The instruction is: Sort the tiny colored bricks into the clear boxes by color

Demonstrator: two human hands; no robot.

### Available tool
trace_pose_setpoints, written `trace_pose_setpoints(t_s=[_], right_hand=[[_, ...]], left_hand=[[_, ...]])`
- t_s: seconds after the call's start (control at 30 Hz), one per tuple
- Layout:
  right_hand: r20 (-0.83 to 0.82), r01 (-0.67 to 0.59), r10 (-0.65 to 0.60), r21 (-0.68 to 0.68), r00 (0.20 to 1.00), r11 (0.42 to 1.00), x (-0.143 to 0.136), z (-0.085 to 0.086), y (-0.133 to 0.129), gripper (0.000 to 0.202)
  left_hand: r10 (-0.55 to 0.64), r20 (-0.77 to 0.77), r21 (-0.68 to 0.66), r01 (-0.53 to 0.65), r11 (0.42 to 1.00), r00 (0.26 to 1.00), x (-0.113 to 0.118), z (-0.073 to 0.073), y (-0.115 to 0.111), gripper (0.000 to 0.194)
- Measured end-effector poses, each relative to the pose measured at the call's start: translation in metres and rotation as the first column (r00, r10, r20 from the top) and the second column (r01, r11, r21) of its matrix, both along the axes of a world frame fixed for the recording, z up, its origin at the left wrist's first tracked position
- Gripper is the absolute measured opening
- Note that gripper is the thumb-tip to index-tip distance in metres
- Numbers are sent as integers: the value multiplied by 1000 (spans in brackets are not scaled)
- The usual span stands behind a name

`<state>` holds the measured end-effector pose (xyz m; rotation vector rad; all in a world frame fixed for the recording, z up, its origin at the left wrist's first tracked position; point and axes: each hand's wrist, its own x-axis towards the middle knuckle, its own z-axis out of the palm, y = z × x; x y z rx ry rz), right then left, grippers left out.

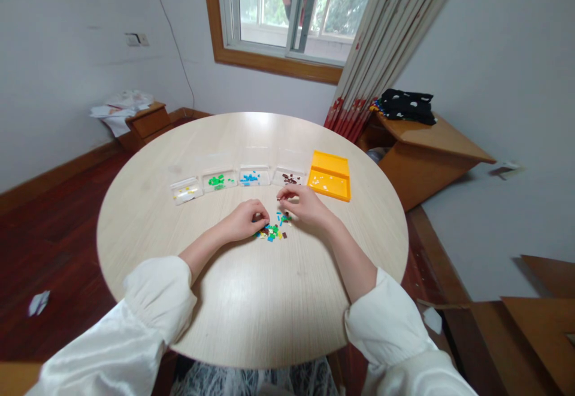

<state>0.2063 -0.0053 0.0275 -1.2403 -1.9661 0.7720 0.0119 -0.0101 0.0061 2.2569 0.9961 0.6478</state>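
My right hand [304, 204] is closed in a pinch on a small brown building brick [279, 199], just in front of the clear box of brown bricks [291, 178]. My left hand [245, 220] rests at the left edge of a mixed pile of small bricks [273, 232], fingertips pressed together; what they hold, if anything, is hidden. Blue, green, brown, yellow and white pieces lie loose in the pile. Behind the hands stand clear boxes of yellow bricks [185, 193], green bricks [217, 181] and blue bricks [250, 177]. An orange-yellow box [342, 190] with its lid up contains white bricks.
Everything stands on a round wooden table [251, 318]. Beyond it are a window [278, 36] and a patterned curtain [381, 30]. A wooden cabinet [431, 150] with dark cloth on top is at the right, and a small stool with papers [148, 121] at the left.
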Motion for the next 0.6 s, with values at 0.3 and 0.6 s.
trace_pose_setpoints(t_s=[0.3,0.6], right_hand=[[-254,269,-265,-19,930,963,11,-7,18,16],[-137,-100,70,-229,988,968,5,2,-1,14]], left_hand=[[7,-6,-77,-7,997,1000,-1,-2,2,12],[11,-26,-126,-14,992,1000,-7,3,1,17]])
